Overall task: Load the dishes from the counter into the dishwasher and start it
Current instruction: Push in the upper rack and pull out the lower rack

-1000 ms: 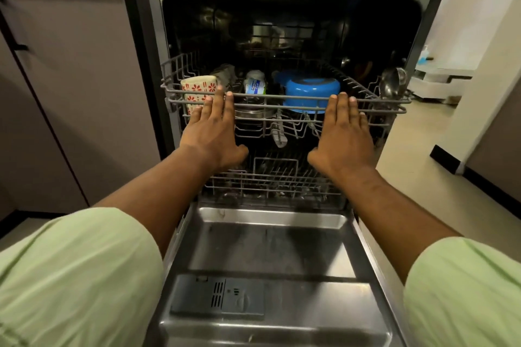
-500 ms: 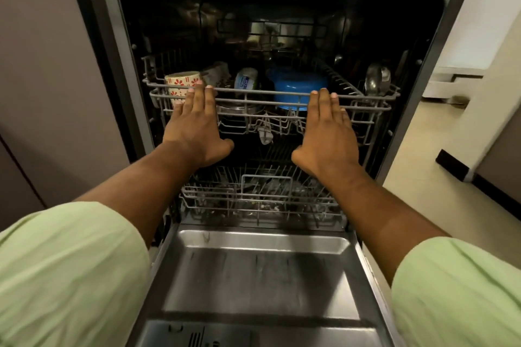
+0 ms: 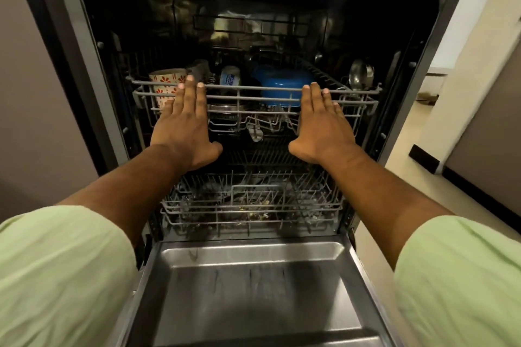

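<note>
**A:** Where are the dishes?

**B:** In the upper rack (image 3: 253, 88), centre of the frame. There is a patterned cup (image 3: 165, 79) at its left end, a blue bowl (image 3: 282, 83) in the middle and a steel utensil (image 3: 361, 73) at its right end. The lower rack (image 3: 251, 205) beneath holds dark items too dim to name.

**A:** And the hands?

**B:** The left hand (image 3: 184, 124) and the right hand (image 3: 321, 124) lie flat on the rack's front, one towards each end. The fingers (image 3: 191, 90) are straight and close together, tips on the top rail, holding nothing.

**A:** So the step is sliding that rack into the dishwasher (image 3: 70, 51)?

**B:** I judge so. To do it well, push evenly with both palms, so the rack runs straight on its rails and doesn't skew. Go gently, because a hard stop could knock the cup against its neighbours or tip the bowl.

**A:** Anything to check?

**B:** Check that nothing stands high enough to catch, and that the rack is fully home. I cannot tell from here whether it is. After that, the door (image 3: 253, 290), open across the bottom of the frame, can be lifted closed. The start control isn't in view.
</note>
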Demonstrator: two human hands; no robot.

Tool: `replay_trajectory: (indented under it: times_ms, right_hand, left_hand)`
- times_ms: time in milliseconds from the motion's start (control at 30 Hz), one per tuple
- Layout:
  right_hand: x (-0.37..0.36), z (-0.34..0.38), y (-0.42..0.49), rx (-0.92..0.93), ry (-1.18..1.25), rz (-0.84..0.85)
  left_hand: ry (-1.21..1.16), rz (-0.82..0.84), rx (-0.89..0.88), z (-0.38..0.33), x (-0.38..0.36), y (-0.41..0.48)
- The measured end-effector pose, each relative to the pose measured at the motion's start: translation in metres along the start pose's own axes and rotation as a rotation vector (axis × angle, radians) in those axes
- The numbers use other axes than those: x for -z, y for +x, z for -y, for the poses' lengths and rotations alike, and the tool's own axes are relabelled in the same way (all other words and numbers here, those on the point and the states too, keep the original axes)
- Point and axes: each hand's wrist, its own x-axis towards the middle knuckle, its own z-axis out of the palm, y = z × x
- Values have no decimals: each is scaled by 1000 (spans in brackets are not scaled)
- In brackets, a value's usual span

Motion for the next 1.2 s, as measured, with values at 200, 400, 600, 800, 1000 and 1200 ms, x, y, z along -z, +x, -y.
replay_trajectory:
  times_ms: [200, 400, 600, 800, 1000, 1200]
  right_hand:
    - [1, 5, -1, -27, -51, 37]
    - [15, 9, -3, -49, -50, 65]
    - [3, 12, -4, -80, -23, 16]
    - [-2, 6, -1, -59, -17, -1]
    - [-15, -2, -11, -2, 45, -123]
    - [-107, -27, -62, -29, -6, 52]
  left_hand:
    - [-41, -2, -28, 5, 0, -1]
    - [-77, 67, -65, 16, 17, -2]
    - [-91, 64, -60, 15, 11, -2]
    - [-90, 33, -19, 8, 8, -1]
    - [-17, -6, 3, -14, -29, -32]
    - [75, 356, -59, -25, -95, -76]
